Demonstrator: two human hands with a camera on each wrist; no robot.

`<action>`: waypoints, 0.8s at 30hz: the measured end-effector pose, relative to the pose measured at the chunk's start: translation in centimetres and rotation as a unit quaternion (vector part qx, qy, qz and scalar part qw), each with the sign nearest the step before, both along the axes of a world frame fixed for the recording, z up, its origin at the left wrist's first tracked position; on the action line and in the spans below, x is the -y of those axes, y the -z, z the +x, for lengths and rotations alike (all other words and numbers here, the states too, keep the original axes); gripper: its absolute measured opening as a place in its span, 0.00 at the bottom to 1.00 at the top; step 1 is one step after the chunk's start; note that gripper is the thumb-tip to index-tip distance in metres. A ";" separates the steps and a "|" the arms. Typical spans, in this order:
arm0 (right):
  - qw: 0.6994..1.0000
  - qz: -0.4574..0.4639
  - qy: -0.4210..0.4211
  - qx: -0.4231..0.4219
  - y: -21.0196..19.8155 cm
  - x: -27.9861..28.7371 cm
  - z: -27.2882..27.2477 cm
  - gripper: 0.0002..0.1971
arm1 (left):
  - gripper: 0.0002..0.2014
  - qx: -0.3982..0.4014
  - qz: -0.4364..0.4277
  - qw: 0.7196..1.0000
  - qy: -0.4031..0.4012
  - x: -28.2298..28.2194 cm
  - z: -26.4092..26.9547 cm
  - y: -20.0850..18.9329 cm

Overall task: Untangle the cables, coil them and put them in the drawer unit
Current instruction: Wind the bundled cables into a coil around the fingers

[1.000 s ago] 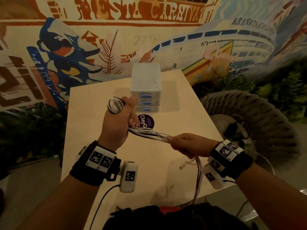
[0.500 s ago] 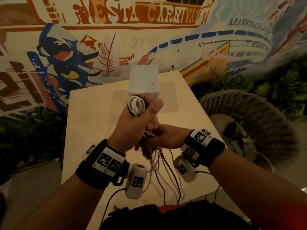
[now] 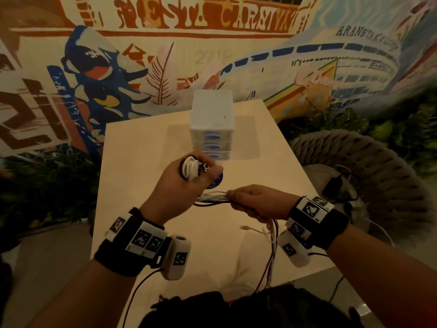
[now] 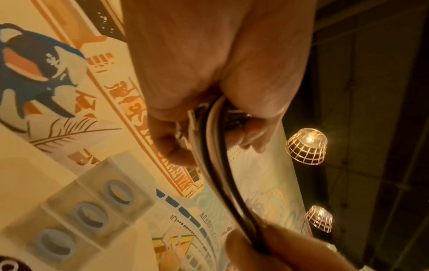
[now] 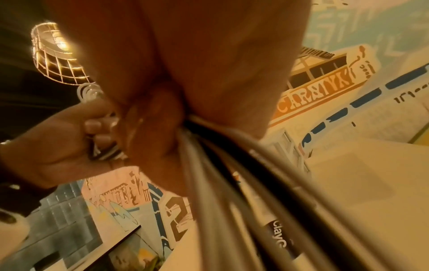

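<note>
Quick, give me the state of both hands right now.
Left hand: closed, gripping the coiled cables.
Right hand: closed, gripping the loose cable strands stretched between the hands.

Readable: "ARANBTAKOU…" and faint "2718" on the wall mural [image 3: 260,55], "ClayG…" on the round purple sticker [image 5: 279,236] on the table [image 3: 132,162].
</note>
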State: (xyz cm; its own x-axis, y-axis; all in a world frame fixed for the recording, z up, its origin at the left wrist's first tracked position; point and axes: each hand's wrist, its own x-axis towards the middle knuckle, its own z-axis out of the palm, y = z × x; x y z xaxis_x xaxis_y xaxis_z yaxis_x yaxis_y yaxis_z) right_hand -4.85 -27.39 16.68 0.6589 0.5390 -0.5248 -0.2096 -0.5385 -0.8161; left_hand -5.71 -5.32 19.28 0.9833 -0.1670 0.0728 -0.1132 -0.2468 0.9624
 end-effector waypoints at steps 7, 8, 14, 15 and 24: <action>0.998 -0.054 -0.002 0.038 -0.4 -0.8 0.5 0.23 | 0.35 0.029 0.329 0.938 0.106 -0.2 0.2 0.5; 0.998 -0.057 0.005 0.030 -0.3 -0.9 0.6 0.23 | 0.39 0.044 0.363 0.922 0.125 -0.2 0.3 0.7; 0.997 -0.044 0.038 -0.050 0.0 -0.7 1.4 0.21 | 0.19 0.109 0.450 0.879 0.115 0.7 0.5 1.9; 0.997 -0.041 0.036 -0.054 0.0 -0.7 1.5 0.21 | 0.19 0.119 0.451 0.879 0.104 0.7 0.5 2.2; 0.996 -0.083 -0.022 -0.015 -1.0 -1.2 2.0 0.21 | 0.16 0.122 0.617 0.763 0.150 1.6 0.5 3.0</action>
State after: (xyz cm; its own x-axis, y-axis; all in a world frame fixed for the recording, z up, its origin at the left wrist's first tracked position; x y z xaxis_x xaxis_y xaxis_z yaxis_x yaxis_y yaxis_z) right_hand -2.83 -26.21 17.71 0.6193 0.4716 -0.6278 -0.2050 -0.6747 -0.7091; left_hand -5.18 -6.97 16.26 0.8697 -0.4711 -0.1475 -0.4812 -0.8757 -0.0407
